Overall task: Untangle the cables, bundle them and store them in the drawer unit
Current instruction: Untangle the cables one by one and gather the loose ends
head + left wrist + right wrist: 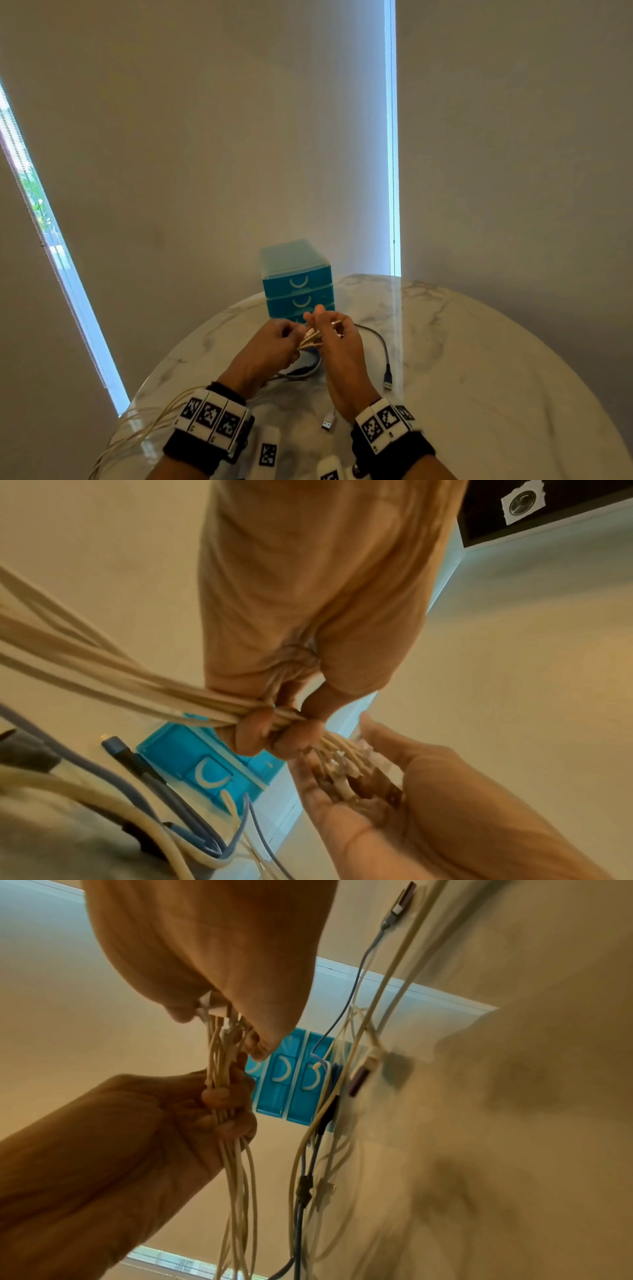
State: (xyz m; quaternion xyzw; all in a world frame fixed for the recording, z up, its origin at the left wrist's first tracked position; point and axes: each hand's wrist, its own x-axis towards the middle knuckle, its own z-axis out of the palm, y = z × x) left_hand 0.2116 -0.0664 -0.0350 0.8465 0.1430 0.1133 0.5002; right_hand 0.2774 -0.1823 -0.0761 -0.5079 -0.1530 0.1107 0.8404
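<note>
A bundle of several white cables [310, 341] is held up between both hands in front of the blue drawer unit [296, 277], whose three drawers are closed. My left hand [291, 334] grips the bundle [192, 696] with fingers curled round it [222, 1110]. My right hand [325, 325] pinches the plug ends [214, 1007], which lie across its palm [346, 772]. The strands trail left past the table edge [137, 421]. A dark blue-grey cable [385, 349] with a USB plug lies on the table to the right.
The round marble table [479, 359] carries everything. A loose white USB plug [328, 423] lies near my right wrist. More white and blue-grey cable loops [192, 831] lie under the hands. Beige blinds hang behind the drawer unit [294, 1080].
</note>
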